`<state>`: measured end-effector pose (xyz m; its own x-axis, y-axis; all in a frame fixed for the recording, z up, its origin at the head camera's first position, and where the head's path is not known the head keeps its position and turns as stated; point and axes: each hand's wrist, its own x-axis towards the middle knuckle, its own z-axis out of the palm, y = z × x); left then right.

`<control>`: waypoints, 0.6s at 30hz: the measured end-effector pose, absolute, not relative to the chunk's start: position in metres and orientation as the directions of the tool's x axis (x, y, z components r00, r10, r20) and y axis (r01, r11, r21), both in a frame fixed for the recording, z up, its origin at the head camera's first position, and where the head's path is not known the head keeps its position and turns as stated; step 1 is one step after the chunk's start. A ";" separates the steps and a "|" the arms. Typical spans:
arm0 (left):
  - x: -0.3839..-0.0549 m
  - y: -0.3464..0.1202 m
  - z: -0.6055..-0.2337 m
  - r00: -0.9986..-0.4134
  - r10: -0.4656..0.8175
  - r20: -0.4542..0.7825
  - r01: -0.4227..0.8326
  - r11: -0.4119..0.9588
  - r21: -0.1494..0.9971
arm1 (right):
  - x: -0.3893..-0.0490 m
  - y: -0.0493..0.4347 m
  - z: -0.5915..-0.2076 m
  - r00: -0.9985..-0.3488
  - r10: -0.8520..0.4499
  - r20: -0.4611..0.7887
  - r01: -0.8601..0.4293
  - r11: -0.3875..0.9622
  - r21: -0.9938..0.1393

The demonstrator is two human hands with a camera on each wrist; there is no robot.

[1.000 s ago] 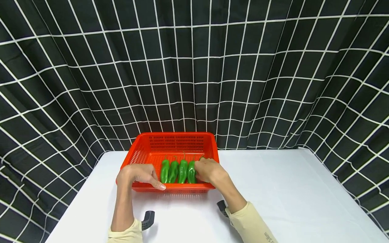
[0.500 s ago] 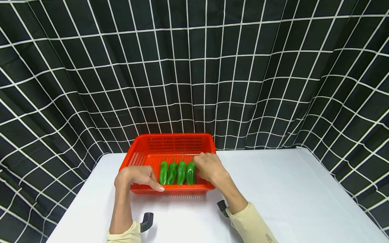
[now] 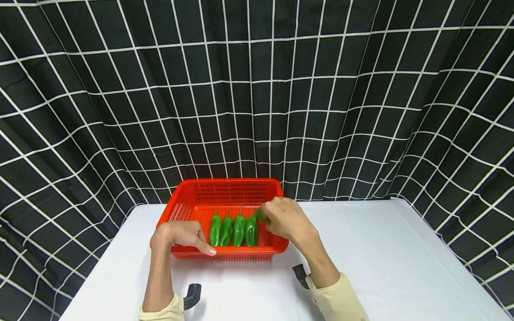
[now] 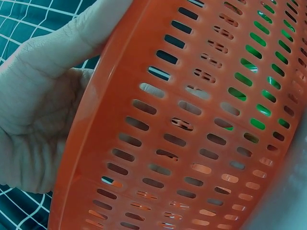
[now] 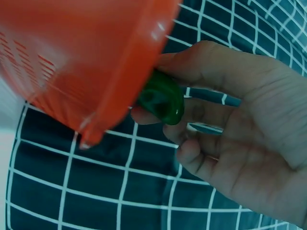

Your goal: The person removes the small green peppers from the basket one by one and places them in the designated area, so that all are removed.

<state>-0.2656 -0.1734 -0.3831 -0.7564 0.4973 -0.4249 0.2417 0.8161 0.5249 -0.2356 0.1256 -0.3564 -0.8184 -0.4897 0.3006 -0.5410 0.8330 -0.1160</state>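
A red slotted plastic basket [image 3: 233,185] stands on the white table, with several green peppers [image 3: 239,229] side by side inside it, stems toward the back. My right hand [image 3: 287,218] pinches another green pepper [image 5: 165,100] between thumb and fingers, above the basket's right side; in the right wrist view the basket's rim covers part of it. At the near left corner my left hand [image 3: 182,234] grips the basket, its thumb lying on the front rim. Its fingers are hidden from above, while skin shows through the slots in the left wrist view.
White cloth [image 3: 361,249] covers the table, reaching well to the right of the basket. A dark curtain [image 3: 257,98] with white grid lines hangs behind and at both sides. Dark wrist mounts [image 3: 192,296] stick out from the pale sleeves [image 3: 339,296].
My right hand has risen from among the peppers and shifted right, with a green pepper now showing in its fingers. The left hand stays at the basket's corner.
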 end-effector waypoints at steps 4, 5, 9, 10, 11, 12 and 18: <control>-0.266 -0.174 -0.385 -0.752 0.498 -0.433 0.234 0.815 0.530 | -0.234 0.132 -0.350 -0.825 -0.480 0.298 -0.535 0.833 -0.139; -0.266 -0.173 -0.385 -0.749 0.503 -0.431 0.240 0.812 0.532 | -0.233 0.134 -0.348 -0.831 -0.472 0.294 -0.527 0.837 -0.147; -0.267 -0.172 -0.385 -0.744 0.509 -0.433 0.243 0.809 0.535 | -0.228 0.146 -0.339 -0.854 -0.426 0.301 -0.489 0.854 -0.180; -0.267 -0.172 -0.386 -0.742 0.509 -0.436 0.242 0.810 0.534 | -0.227 0.149 -0.337 -0.859 -0.411 0.306 -0.477 0.860 -0.183; -0.267 -0.172 -0.386 -0.743 0.508 -0.436 0.240 0.810 0.535 | -0.226 0.153 -0.335 -0.863 -0.398 0.313 -0.466 0.865 -0.184; -0.267 -0.172 -0.387 -0.745 0.504 -0.437 0.236 0.811 0.535 | -0.225 0.156 -0.334 -0.866 -0.384 0.322 -0.455 0.871 -0.185; -0.266 -0.174 -0.385 -0.747 0.498 -0.440 0.227 0.814 0.535 | -0.223 0.180 -0.327 -0.890 -0.293 0.350 -0.378 0.903 -0.206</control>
